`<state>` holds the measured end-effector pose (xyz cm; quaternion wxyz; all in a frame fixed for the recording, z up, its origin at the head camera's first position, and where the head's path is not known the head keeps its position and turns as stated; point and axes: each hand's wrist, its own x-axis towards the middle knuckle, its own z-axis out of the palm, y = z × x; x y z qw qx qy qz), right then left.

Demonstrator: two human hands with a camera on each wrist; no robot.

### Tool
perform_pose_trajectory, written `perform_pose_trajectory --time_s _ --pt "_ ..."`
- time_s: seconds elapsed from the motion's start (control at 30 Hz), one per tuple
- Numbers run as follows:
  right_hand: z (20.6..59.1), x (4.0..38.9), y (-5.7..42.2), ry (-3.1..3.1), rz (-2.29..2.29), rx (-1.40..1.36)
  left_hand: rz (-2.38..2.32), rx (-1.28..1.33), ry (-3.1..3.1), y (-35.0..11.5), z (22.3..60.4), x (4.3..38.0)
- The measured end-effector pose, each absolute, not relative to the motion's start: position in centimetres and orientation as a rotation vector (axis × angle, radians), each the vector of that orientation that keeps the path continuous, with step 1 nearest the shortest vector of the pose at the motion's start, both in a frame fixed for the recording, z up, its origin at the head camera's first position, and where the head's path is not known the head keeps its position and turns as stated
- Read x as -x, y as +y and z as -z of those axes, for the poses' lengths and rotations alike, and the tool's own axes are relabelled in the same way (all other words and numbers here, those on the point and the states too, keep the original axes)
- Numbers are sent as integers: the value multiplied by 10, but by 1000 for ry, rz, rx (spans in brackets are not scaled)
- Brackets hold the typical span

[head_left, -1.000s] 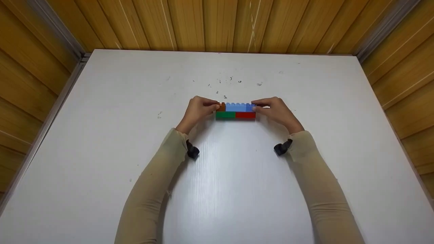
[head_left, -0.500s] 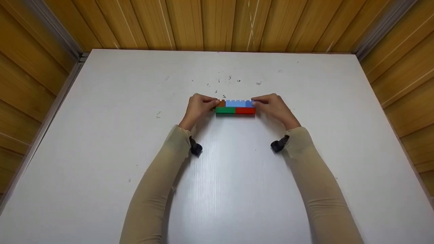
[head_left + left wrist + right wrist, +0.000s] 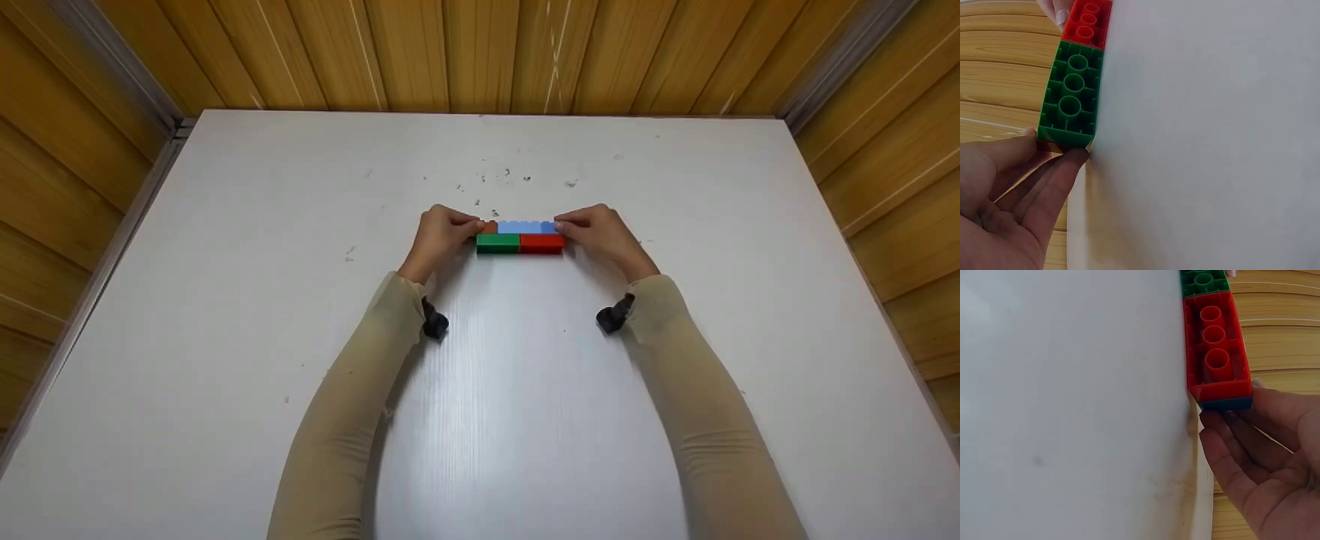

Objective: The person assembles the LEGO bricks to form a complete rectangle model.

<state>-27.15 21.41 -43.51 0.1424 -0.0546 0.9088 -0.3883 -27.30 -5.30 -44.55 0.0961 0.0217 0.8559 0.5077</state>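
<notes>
A joined row of toy building bricks is held between both hands in the head view. Its lower layer is a green brick (image 3: 498, 244) beside a red brick (image 3: 541, 244). Above them sit a brown brick (image 3: 491, 227), a light blue brick (image 3: 519, 227) and a darker blue brick (image 3: 548, 227), partly covered by fingers. My left hand (image 3: 442, 236) pinches the brown end; my right hand (image 3: 604, 234) pinches the blue end. Both wrist views show the hollow undersides with round tubes, in the green brick (image 3: 1071, 84) and the red brick (image 3: 1216, 343).
The white table (image 3: 480, 420) spreads under both forearms, with small dark marks beyond the bricks. Wood-patterned panels (image 3: 480, 52) border its back and sides. A black wrist camera (image 3: 435, 322) sits at the left cuff, another black wrist camera (image 3: 613, 316) at the right.
The bricks have shifted slightly away from the person and tilted, so the green and red bricks show taller. Both hands moved along with them, keeping their pinch on the ends.
</notes>
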Motion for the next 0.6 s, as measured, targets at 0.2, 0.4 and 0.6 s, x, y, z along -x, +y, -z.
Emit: perform_pose_trajectory --time_s 0.2,0.4,0.6 --pt "436 272 212 2613 1117 119 -1487 -22 2505 -54 444 274" --pt "437 273 212 2598 1138 111 -1445 5 2490 -55 444 276" --pt "436 273 212 2585 1136 100 -1422 -4 2487 -56 443 276"
